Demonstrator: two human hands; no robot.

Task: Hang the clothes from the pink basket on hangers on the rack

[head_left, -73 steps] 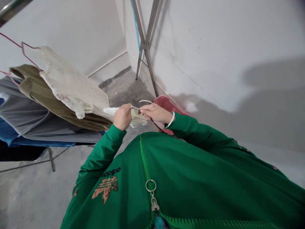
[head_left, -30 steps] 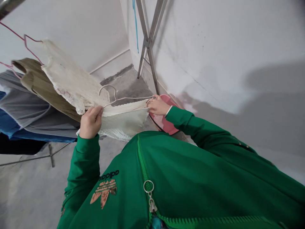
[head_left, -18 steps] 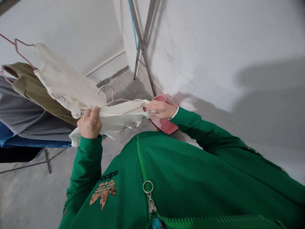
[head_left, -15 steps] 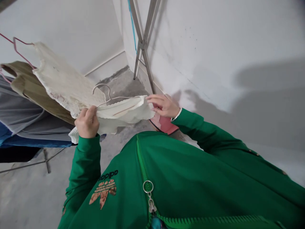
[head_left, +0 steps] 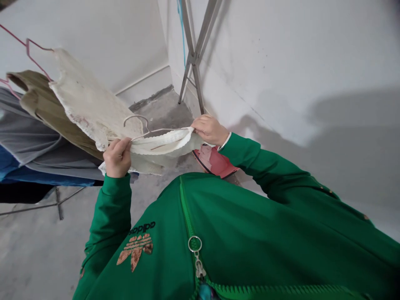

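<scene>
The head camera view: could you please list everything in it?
white lace-edged garment: one, white, between both hands
wire hanger: one, silver, inside that garment
cream garment: one, cream, hanging at left
other garments: four, olive, grey, blue, black, at left
wire hangers: two, pink, upper left
metal stand: one, silver, corner
basin: one, pink, floor beside right hand
left hand, right hand: two, gripping that garment
jacket: one, green Adidas, worn
</scene>
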